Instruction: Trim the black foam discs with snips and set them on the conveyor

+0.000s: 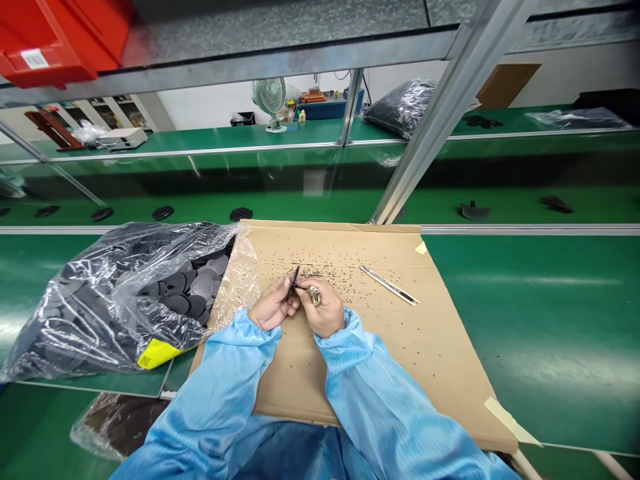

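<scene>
My left hand (273, 305) is closed on a thin black plastic part (294, 281), seen nearly edge-on and tilted upward. Touching the same part from the other side are the fingertips of my right hand (325, 310). That hand is also curled round a small shiny metal tool (315, 295); only its end shows, so its kind is unclear. Both hands are above a cardboard sheet (320, 380), where many tiny black scraps (315, 272) lie scattered. To the right of my hands lies a slim utility knife (390, 285).
At the left, a clear plastic bag (115, 300) full of round black parts overlaps the cardboard. Behind, a green conveyor belt (310, 210) carries several black parts. A slanted metal post (435, 113) rises at the belt's near edge. Overhead is a shelf with a red bin (65, 40).
</scene>
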Available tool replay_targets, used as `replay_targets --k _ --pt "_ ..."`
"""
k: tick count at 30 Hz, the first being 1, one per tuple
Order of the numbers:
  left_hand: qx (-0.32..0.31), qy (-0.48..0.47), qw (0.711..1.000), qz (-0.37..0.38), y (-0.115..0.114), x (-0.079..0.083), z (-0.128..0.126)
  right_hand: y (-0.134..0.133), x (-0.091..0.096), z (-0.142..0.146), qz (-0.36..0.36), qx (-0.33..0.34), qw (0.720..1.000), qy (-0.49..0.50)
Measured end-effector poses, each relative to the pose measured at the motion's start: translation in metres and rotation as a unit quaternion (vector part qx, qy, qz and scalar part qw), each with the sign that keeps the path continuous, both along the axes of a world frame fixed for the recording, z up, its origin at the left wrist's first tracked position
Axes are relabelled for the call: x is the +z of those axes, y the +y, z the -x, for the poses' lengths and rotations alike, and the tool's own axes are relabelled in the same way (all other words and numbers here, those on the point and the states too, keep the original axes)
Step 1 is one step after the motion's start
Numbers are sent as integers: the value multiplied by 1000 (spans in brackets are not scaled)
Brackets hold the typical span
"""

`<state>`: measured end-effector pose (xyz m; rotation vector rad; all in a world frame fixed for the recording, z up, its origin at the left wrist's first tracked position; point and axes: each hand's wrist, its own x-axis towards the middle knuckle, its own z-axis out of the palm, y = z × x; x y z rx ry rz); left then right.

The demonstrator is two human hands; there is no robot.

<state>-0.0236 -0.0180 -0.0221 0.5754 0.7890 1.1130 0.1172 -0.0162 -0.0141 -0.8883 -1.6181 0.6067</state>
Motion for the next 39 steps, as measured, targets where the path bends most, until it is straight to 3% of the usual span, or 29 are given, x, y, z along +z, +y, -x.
replay_targets --k 8,14,17,20,23,26,28,29,33,36,39 --pt "20 22 1000 -10 -2 4 -9 0 -1 3 12 -21 999 35" --pt "125 19 992 -1 3 6 -13 2 -5 6 96 -27 990 101" --pt "174 57 983 1 17 8 -12 10 -8 4 131 -79 974 164" --pt "220 165 960 -46 52 16 -8 18 -11 3 146 -130 960 199" --pt "254 356 885 -161 106 36 -3 22 -15 3 147 -139 958 205" --pt "246 535 755 -290 156 63 -2 24 -18 4 143 -139 959 202" --pt "213 602 690 -340 176 75 -8 24 -20 4 145 -140 959 198" --pt "196 621 672 -353 181 77 -12 25 -21 4 146 -141 959 198" --pt "143 640 656 -374 163 62 -29 25 -19 3 154 -139 957 201" --pt "80 658 661 -352 125 47 -25 24 -15 3 158 -137 957 201" --pt "7 685 655 -318 79 46 -3 23 -12 4 165 -136 955 203"
